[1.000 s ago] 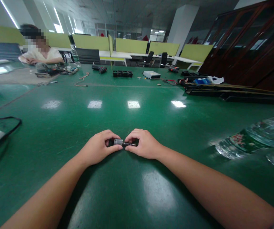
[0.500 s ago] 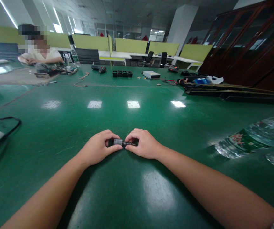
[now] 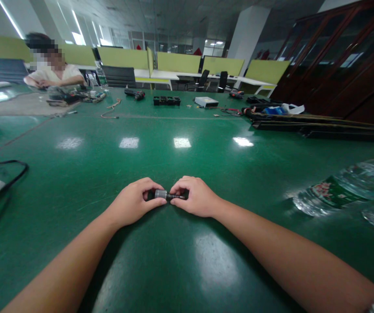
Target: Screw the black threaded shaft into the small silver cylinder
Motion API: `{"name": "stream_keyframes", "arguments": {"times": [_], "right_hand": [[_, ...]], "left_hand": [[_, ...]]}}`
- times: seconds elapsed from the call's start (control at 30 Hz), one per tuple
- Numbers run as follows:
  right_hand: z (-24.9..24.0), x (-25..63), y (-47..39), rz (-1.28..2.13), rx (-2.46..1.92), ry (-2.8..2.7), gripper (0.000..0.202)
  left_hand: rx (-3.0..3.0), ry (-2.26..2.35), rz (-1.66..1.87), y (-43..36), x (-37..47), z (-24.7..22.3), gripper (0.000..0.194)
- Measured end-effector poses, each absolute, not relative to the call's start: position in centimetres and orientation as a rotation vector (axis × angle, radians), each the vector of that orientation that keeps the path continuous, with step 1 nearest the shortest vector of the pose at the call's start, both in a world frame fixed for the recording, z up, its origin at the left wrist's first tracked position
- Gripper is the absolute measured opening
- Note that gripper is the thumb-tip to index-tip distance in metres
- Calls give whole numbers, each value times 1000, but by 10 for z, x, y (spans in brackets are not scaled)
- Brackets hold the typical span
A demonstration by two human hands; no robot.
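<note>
We see 1 person point(image 3: 56, 74) seated across the table point(image 3: 174, 243), at its far left, behind a pile of parts point(image 3: 66, 96). Along the far side, a power drill point(image 3: 135, 94), a battery holder point(image 3: 166, 101) and a box point(image 3: 206, 102) lie left to right. Nearer, 2 bottles point(image 3: 333, 191) lie at the right.

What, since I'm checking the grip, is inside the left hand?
The left hand holds a silvery cylinder between thumb and fingers. Any part behind the thumb or deeper in the grip is covered and cannot be seen.
</note>
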State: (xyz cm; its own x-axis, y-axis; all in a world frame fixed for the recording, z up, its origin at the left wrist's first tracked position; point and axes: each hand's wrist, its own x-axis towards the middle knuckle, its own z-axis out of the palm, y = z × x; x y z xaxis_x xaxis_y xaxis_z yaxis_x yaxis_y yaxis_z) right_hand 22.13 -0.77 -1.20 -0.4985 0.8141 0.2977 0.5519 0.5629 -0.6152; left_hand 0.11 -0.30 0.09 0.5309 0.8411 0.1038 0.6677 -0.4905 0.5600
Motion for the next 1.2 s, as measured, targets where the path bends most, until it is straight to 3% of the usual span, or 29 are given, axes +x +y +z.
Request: {"name": "stream_keyframes", "arguments": {"times": [1.2], "right_hand": [[-13, 222, -7, 603, -1080, -2221, 11]], "left_hand": [[2303, 1239, 505, -2, 2, 0, 29]]}}
